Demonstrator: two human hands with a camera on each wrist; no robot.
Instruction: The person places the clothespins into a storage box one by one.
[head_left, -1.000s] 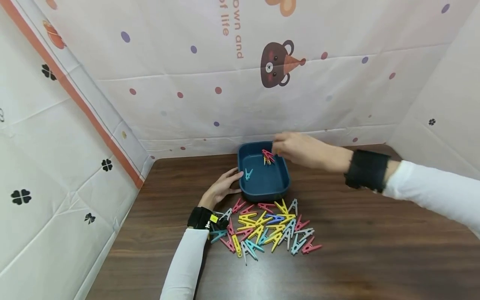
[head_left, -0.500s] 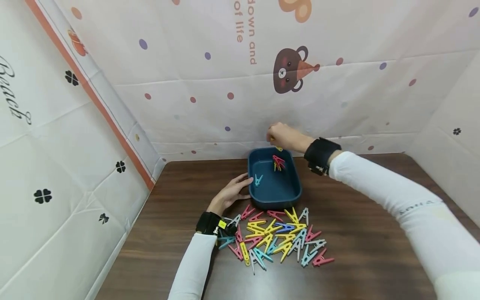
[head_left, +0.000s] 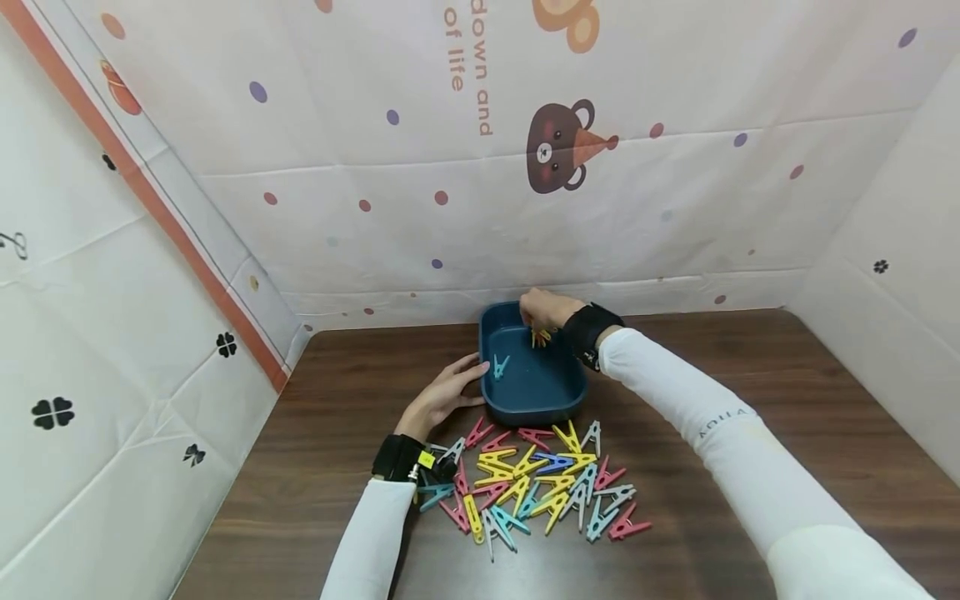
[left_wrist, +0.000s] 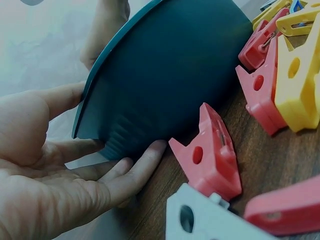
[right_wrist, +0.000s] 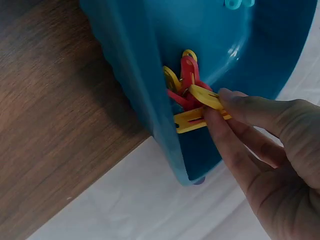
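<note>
A dark blue-green plastic tub (head_left: 534,408) stands on the table near the back wall. My right hand (head_left: 547,308) reaches into its far end. In the right wrist view, its thumb and fingers pinch a yellow clothespin (right_wrist: 190,121) by its handle end. This clothespin is beside a red clothespin (right_wrist: 190,72) and another yellow one (right_wrist: 171,79) lying in the tub. A turquoise clothespin (head_left: 500,367) rests apart in the tub's left part. My left hand (head_left: 442,396) touches the tub's left side with spread, mostly straight fingers, as the left wrist view (left_wrist: 60,185) shows.
Many loose clothespins (head_left: 517,492), red, yellow, blue, turquoise and grey, lie in front of the tub on the dark wooden table (head_left: 697,533). Some are close under my left wrist. A white printed cloth (head_left: 360,242) hangs behind the table, beyond the tub.
My right hand swung over the tub's far rim carrying the yellow clothespin, then lowered into the tub's far end. My left hand stays at the tub's side. The head view shifted slightly.
</note>
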